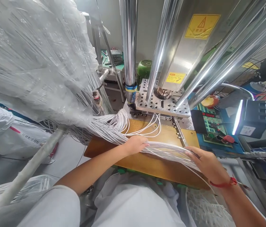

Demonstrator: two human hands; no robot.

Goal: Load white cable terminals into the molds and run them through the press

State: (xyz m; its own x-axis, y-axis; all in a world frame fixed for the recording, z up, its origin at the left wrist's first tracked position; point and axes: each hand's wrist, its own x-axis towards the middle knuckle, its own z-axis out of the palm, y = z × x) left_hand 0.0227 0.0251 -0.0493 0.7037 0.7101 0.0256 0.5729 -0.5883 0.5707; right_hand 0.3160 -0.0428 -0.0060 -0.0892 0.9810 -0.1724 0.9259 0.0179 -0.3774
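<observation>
A thick bundle of thin white wires (114, 127) runs from a plastic-wrapped mass at upper left down across a yellow-brown work board (151, 164). My left hand (136, 144) rests curled over the wires at the board's middle, fingers closed on them. My right hand (203, 160), with a red cord on its wrist, pinches the same wires near the board's right edge. A few wire loops (155, 126) reach toward the press behind.
A press with shiny steel columns (128, 41), a perforated metal plate (163, 104) and yellow warning labels stands right behind the board. A control panel (212, 121) with red buttons and a lamp (238, 116) lie at right. White sacks (10, 135) sit at left.
</observation>
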